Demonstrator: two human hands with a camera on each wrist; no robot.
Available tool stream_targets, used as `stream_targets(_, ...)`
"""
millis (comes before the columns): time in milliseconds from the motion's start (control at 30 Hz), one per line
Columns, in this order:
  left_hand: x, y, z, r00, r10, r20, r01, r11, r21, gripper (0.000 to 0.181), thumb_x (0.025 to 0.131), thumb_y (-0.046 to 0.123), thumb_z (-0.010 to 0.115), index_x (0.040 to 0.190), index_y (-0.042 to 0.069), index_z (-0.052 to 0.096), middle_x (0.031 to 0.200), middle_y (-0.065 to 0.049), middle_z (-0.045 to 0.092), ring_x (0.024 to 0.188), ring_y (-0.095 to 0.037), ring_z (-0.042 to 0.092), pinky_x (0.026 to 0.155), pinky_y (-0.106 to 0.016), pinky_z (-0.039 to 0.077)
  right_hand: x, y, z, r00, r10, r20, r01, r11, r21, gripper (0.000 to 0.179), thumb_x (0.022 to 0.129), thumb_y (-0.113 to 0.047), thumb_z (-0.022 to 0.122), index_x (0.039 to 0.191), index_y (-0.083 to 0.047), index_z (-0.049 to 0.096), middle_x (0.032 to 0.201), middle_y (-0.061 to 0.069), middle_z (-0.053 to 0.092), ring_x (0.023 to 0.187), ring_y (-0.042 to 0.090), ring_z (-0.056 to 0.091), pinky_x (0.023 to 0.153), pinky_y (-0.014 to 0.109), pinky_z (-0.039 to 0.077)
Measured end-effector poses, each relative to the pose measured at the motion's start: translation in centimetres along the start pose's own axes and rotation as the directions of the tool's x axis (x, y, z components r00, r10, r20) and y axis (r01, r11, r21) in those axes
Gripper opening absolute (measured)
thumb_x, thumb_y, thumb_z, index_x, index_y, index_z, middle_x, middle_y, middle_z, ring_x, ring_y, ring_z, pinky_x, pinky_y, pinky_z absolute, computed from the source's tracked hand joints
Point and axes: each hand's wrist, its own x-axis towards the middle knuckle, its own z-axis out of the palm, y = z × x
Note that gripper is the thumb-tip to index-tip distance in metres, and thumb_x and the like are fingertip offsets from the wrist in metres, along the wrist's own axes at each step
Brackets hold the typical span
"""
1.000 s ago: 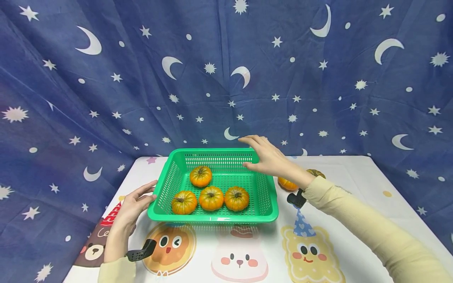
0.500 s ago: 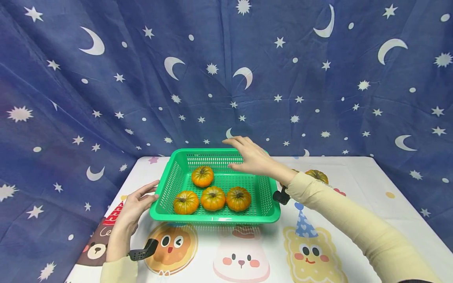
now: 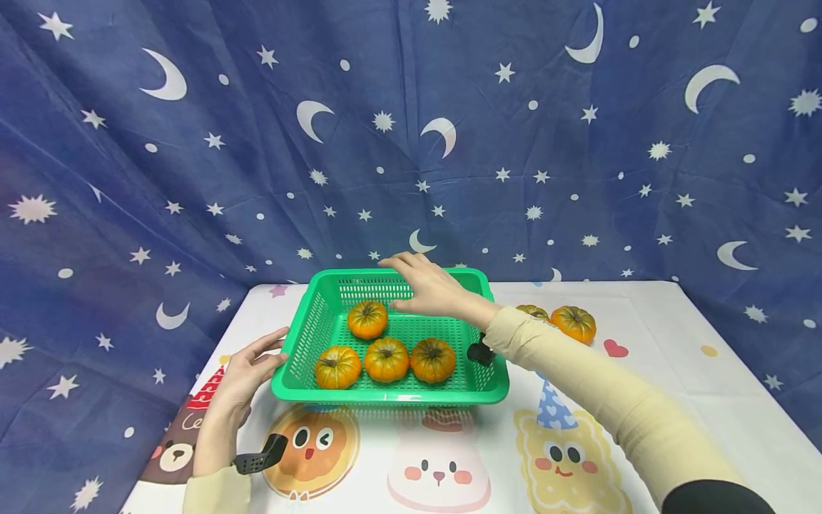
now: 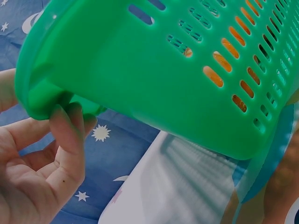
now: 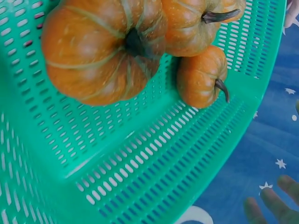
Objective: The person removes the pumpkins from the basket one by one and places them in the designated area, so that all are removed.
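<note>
A green plastic basket (image 3: pixel 389 397) with slotted walls stands on the table. Inside it are several small orange pumpkins (image 3: pixel 387 360) with brownish stems, one farther back (image 3: pixel 367 319) than the row in front. My left hand (image 3: pixel 240 375) grips the basket's left rim; in the left wrist view its fingertips (image 4: pixel 65 123) curl under the rim. My right hand (image 3: pixel 432 287) hovers over the back of the basket with fingers spread and nothing held. In the right wrist view, its fingers (image 5: pixel 273 203) show at the lower right, apart from the pumpkins.
To the right of the basket, another pumpkin (image 3: pixel 574 323) sits on the table, with a second one (image 3: pixel 532 312) partly hidden by the right sleeve (image 3: pixel 597 371). A cartoon-printed white cloth (image 3: pixel 674 400) covers the table. Behind hangs a blue curtain (image 3: pixel 359 93) with moons and stars.
My right hand has moved left across the back of the basket, still empty. Its arm now uncovers more of the pumpkins at the right. The left hand keeps its place at the rim.
</note>
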Motion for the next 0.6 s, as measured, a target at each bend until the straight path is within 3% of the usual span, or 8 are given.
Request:
stream_targets(200, 0.0, -0.1, 0.0, 1.000, 0.009, 0.001, -0.009, 1.000, -0.009, 0.053, 0.093, 0.015, 0.057, 0.144, 0.012, 0.045, 0.119, 0.001, 0.054, 0.087, 0.004, 0.063, 0.082, -0.016, 0.048, 1.0, -0.6, 1.2, 0.999, -0.014, 0.039, 0.014, 1.000, -0.011, 0.071, 0.084, -0.035, 0.071, 0.147, -0.024, 0.037, 0.145, 0.001, 0.043, 0.124, 0.025, 0.046, 0.092, 0.041, 0.047)
stream_targets(600, -0.1, 0.0, 0.1, 1.000, -0.003, -0.001, 0.003, 1.000, -0.006, 0.053, 0.093, 0.016, 0.057, 0.145, 0.012, 0.044, 0.128, -0.009, 0.052, 0.088, 0.005, 0.063, 0.082, -0.015, 0.047, 2.6, -1.2, 3.7, 0.992, 0.006, 0.124, -0.003, 1.000, -0.020, 0.072, 0.086, -0.035, 0.069, 0.148, -0.025, 0.035, 0.147, 0.002, 0.041, 0.127, 0.026, 0.045, 0.092, 0.043, 0.047)
